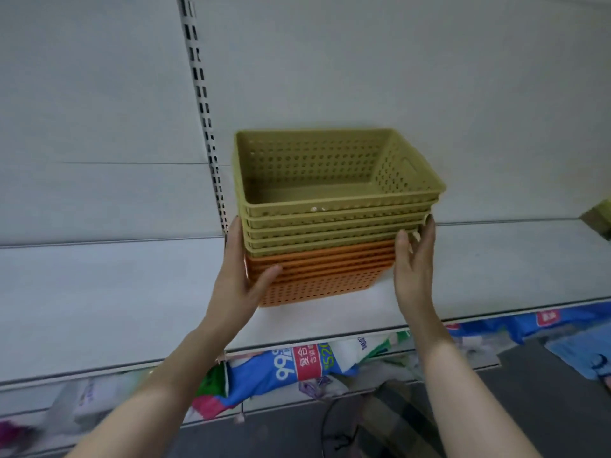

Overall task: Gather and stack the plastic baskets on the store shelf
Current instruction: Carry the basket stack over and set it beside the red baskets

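One nested stack of perforated plastic baskets stands on the white shelf (132,292). Several olive-green baskets (330,200) sit on top of several orange baskets (324,276). My left hand (241,276) clasps the stack's left side, thumb across the front of the orange baskets, fingers along the green rims. My right hand (413,262) lies flat against the right side, fingertips at the lowest green rim. The top green basket is empty inside.
A slotted metal upright (205,120) runs up the back panel just left of the stack. A green object (598,216) peeks in at the shelf's far right. Below the shelf edge lie blue, white and red packaged goods (297,361).
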Demonstrator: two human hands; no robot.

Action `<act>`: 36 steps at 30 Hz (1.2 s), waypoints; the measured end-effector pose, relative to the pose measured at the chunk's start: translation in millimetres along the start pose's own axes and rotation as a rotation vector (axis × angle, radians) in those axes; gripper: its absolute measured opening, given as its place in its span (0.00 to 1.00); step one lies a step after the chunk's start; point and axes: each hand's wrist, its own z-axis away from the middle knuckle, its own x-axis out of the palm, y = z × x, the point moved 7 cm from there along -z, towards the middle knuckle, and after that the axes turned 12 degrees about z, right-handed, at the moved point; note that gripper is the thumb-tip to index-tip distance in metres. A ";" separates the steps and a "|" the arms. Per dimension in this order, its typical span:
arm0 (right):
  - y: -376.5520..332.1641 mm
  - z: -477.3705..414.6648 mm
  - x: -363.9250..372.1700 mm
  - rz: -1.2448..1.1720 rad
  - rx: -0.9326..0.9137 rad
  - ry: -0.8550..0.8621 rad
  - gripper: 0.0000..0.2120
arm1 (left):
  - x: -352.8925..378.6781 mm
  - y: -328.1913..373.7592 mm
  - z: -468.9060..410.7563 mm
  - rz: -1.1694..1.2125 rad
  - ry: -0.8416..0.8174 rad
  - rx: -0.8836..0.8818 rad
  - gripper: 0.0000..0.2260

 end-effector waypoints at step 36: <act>-199.0 92.8 -2.7 -0.231 -0.272 -0.196 0.28 | -128.7 170.1 114.8 0.227 0.470 0.016 0.27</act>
